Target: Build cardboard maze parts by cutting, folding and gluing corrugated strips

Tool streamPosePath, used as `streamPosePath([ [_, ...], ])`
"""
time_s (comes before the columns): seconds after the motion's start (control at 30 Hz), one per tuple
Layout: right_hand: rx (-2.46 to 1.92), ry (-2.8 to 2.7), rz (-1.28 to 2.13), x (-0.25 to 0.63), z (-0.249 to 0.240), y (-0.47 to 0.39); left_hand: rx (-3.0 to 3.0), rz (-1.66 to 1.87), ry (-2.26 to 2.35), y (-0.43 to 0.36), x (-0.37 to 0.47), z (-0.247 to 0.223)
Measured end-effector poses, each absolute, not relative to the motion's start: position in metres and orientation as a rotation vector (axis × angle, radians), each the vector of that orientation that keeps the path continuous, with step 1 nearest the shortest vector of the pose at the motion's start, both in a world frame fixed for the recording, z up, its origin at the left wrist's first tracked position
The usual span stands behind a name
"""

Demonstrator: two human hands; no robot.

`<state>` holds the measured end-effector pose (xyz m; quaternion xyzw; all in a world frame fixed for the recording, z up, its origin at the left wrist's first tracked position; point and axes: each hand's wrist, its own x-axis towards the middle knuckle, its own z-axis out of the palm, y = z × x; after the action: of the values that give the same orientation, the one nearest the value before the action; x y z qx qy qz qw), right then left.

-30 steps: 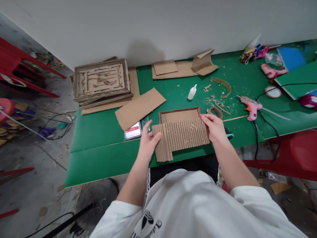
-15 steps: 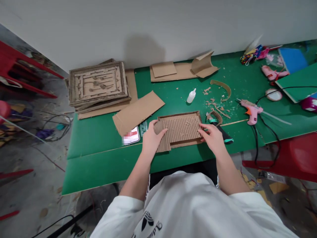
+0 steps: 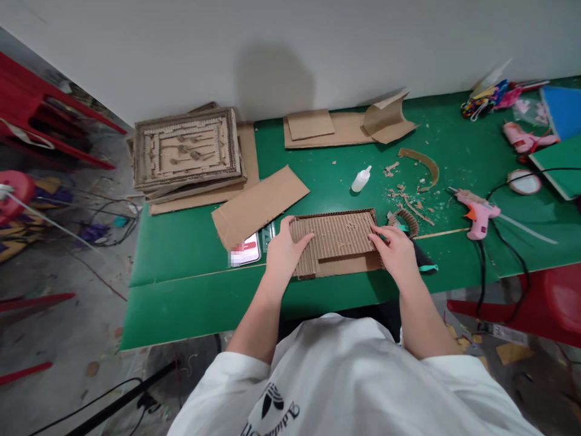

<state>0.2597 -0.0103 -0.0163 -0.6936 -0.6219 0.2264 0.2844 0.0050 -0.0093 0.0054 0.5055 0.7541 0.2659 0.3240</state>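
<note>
Cardboard lies close to the near edge of the counter (image 3: pixel 190 315): a ridged sheet (image 3: pixel 340 236) rests over a shallow tray (image 3: pixel 349 264), leaving a strip of its base bare on the near side. The left hand (image 3: pixel 284 254) grips the sheet's left end between thumb and fingers; the right hand's (image 3: pixel 394 248) grip pinches the right edge, beside the tray's wall. Uneven pulling by the two could skew the sheet, and forcing it against that wall might crush ridges or bend the rim; its torn patches look prone to peel if rubbed. Just past the right hand, a black-and-teal tool (image 3: pixel 425 261) could be knocked toward the near edge by a careless wrist. Toward the left edge, a phone (image 3: pixel 247 250) lies partly under a flat cardboard piece (image 3: pixel 261 203), so a sweeping left hand might shift both. Near the right edge, a pink glue gun (image 3: pixel 479 212) could be dragged off if its hanging cable (image 3: pixel 482 272) snagged; whether it is hot cannot be told. Farther back, loose scraps (image 3: pixel 403 197) could stray under the sheet, and the white bottle (image 3: pixel 361 180) might leak if bumped.
</note>
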Motion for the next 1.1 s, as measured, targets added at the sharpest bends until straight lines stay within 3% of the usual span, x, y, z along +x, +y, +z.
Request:
streamPosePath([
  [0.6, -1.861, -1.713, 0.493, 0.261, -0.020, -0.007, 1.482, 0.291, 2.073, 0.000, 0.010, 0.011],
  [1.1, -1.882, -1.681, 0.623, 0.263, -0.018, -0.006, 1.476, 0.321, 2.056, 0.002, 0.009, 0.004],
])
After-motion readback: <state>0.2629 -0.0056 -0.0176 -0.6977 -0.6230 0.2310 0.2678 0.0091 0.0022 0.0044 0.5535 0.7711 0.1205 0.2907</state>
